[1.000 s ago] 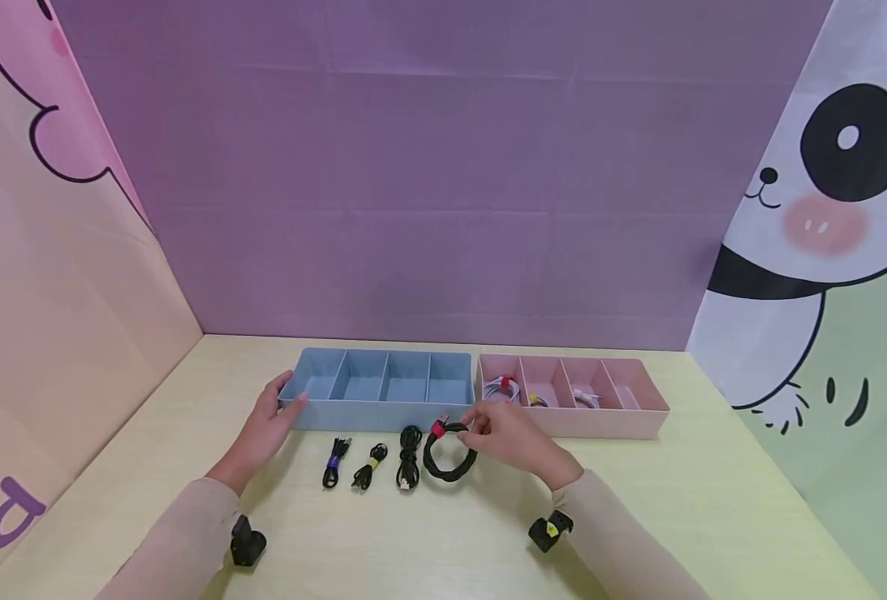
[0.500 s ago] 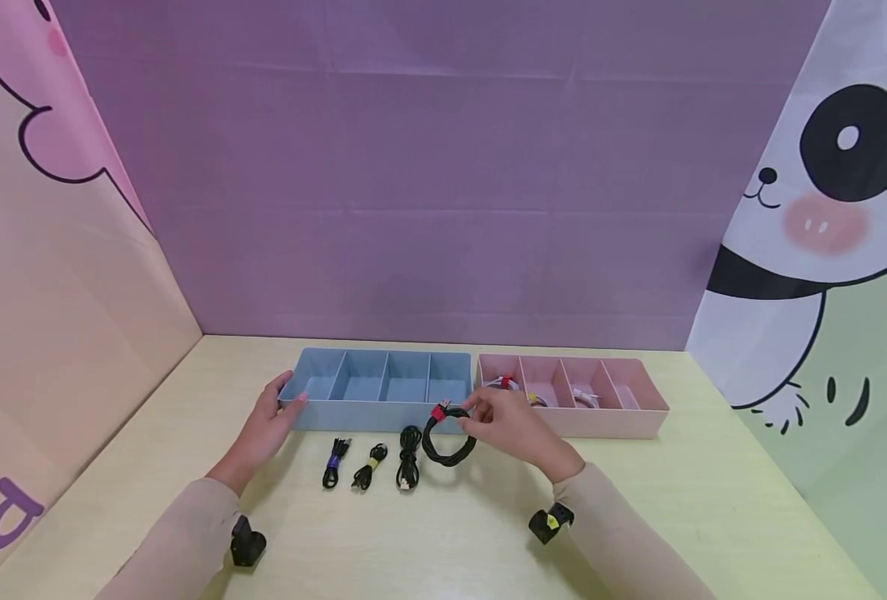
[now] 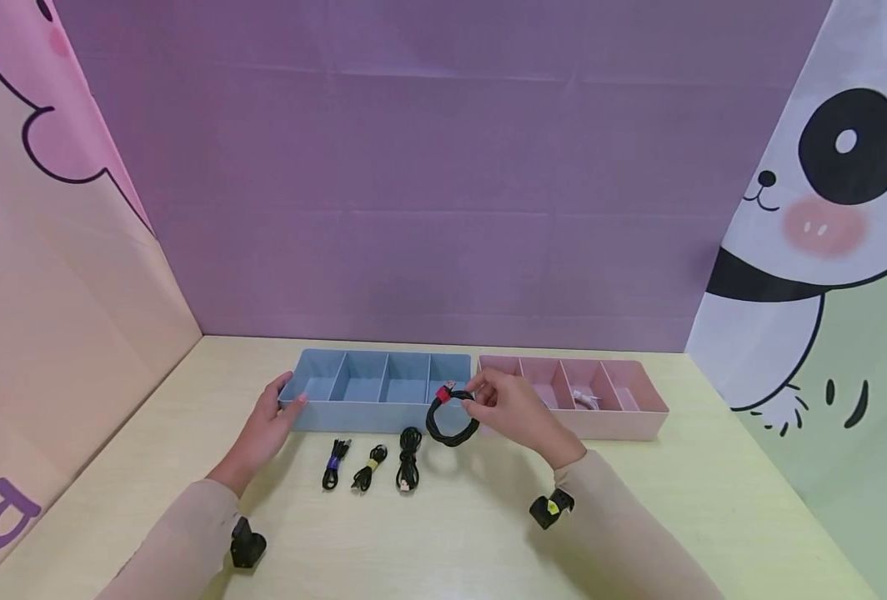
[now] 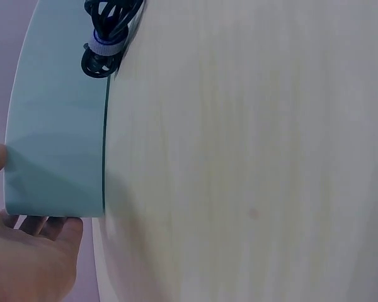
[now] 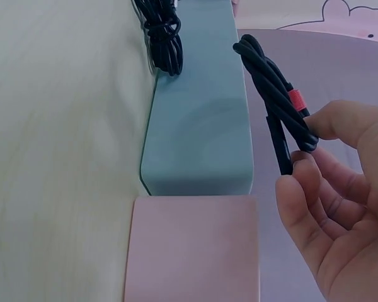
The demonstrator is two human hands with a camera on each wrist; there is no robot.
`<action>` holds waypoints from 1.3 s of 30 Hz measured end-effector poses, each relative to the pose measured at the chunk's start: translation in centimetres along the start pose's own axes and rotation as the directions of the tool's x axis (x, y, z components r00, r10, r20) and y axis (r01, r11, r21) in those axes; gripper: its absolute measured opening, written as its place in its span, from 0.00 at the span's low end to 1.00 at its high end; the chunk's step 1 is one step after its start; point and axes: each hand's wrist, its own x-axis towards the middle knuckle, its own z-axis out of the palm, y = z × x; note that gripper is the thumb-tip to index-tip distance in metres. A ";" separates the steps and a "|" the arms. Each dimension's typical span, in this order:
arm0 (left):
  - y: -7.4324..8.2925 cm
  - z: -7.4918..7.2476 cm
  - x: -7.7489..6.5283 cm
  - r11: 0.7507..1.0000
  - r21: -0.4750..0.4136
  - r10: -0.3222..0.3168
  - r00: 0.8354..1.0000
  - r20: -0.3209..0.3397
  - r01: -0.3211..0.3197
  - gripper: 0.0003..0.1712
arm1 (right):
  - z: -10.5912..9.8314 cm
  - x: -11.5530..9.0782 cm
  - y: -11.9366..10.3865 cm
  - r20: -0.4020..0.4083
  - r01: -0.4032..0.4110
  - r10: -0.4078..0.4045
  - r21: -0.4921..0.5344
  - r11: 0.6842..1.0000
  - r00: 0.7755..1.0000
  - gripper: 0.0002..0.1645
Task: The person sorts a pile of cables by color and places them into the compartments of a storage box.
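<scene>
My right hand (image 3: pixel 514 412) pinches a coiled black cable (image 3: pixel 453 427) with a red tie between thumb and fingers. In the head view the coil hangs in front of the right end of the blue divided box (image 3: pixel 361 416); in the right wrist view the cable (image 5: pixel 271 88) is up at the box's rim level. My left hand (image 3: pixel 267 425) grips the blue box's left end, thumb at the front rim and fingers against the end wall (image 4: pixel 53 211). Bundled black cables lie before the box: one with a purple tie (image 3: pixel 334 463), one with a yellow tie (image 3: pixel 369 467), and a thicker one (image 3: pixel 408 460).
Right of the blue box stands a pink divided box (image 3: pixel 616 424), partly behind my right hand, with a white cable (image 3: pixel 585 400) in one compartment. Both stand on a pale wooden table (image 3: pixel 413 550). A purple backdrop (image 3: pixel 443 208) rises behind, with printed panels at both sides.
My right hand has lifted the red-tied cable off the table, up toward the blue box's front rim. The left hand and the other cables have stayed put.
</scene>
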 end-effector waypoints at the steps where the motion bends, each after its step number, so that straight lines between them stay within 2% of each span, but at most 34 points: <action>1: 0.0 0.0 0.0 1.000 0.002 0.000 1.000 0.001 0.000 0.44 | -0.1 0.1 0.0 -0.005 0.004 -0.004 0.000 1.000 1.000 0.09; 13: 0.1 0.0 0.0 1.000 0.002 -0.013 1.000 0.008 0.013 0.44 | -0.8 0.5 -0.2 -0.029 -0.021 0.021 0.003 1.000 0.999 0.08; 19: 0.1 -0.1 0.0 1.000 0.017 -0.006 1.000 0.009 0.006 0.45 | -1.1 1.2 -0.1 -0.057 0.000 -0.001 -0.024 1.000 0.998 0.08; 28: -0.1 0.0 0.1 1.000 0.010 -0.004 1.000 0.003 0.004 0.44 | -1.7 1.7 -0.3 -0.038 -0.068 0.068 -0.012 0.998 0.997 0.09; 39: -0.1 0.1 0.1 1.000 0.002 -0.013 1.000 0.006 0.013 0.43 | -1.8 2.8 0.0 -0.061 -0.079 0.078 -0.012 0.997 0.995 0.10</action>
